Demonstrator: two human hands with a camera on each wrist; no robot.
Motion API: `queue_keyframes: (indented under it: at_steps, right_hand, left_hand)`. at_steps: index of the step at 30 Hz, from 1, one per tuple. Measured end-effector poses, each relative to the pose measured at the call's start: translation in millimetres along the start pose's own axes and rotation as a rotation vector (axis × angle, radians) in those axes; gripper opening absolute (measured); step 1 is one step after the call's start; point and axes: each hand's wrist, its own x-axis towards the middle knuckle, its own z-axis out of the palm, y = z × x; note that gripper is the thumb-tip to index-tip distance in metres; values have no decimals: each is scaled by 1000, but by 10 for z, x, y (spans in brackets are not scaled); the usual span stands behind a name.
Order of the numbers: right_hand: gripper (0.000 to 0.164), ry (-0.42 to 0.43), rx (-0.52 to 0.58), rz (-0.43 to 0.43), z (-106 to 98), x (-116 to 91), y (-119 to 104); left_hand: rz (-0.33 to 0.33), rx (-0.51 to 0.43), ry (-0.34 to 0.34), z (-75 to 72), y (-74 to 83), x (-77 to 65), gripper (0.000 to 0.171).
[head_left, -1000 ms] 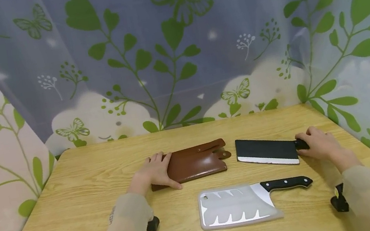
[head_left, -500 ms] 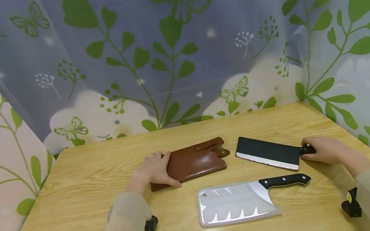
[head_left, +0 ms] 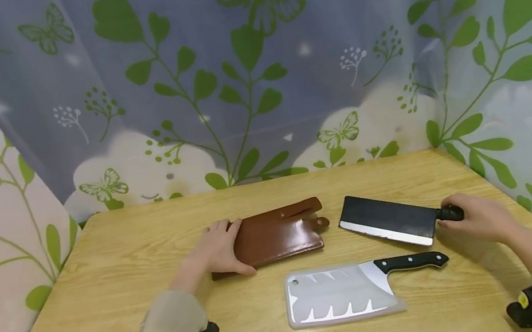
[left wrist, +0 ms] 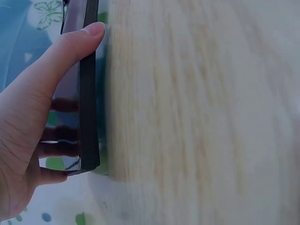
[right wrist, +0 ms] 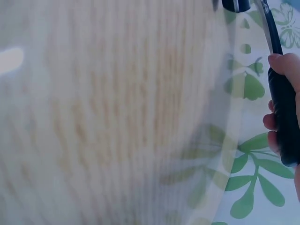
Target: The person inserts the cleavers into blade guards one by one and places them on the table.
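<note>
On a yellow wood-grained table (head_left: 129,257), the left hand (head_left: 215,250) clamps a flat, glossy brown leather-like sheath (head_left: 274,238), seemingly steadying it, its notched end (head_left: 314,241) facing a nearby black, silver-edged rectangular cleaver (head_left: 386,218), whose black handle (head_left: 451,213) the right hand (head_left: 479,217) grips, presumably clear of the edge (head_left: 386,234).

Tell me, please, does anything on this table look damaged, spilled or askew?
Nothing looks spilled or damaged. The black cleaver looks slightly askew: it slants in the head view, while the other cleaver lies nearly straight. The right hand grips the black one, perhaps causing this.
</note>
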Motion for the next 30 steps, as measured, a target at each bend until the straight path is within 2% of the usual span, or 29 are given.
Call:
queue_keyframes:
  at_steps: [4, 8, 17, 25, 30]
  right_hand:
    - [36, 25, -7, -29, -6, 13, -34]
    - [34, 87, 0, -76, 26, 26, -90]
    - [30, 195, 17, -131, 42, 32, -215]
    - [33, 242, 11, -223, -5, 79, -367]
    - [34, 266, 10, -278, -14, 113, -449]
  left_hand:
    - [30, 54, 52, -68, 19, -44, 120]
    - [60, 97, 98, -112, 51, -89, 120]
    - [98, 121, 128, -115, 25, -186, 117]
    - [173, 174, 190, -103, -7, -241, 116]
    - [184, 175, 204, -103, 19, -246, 117]
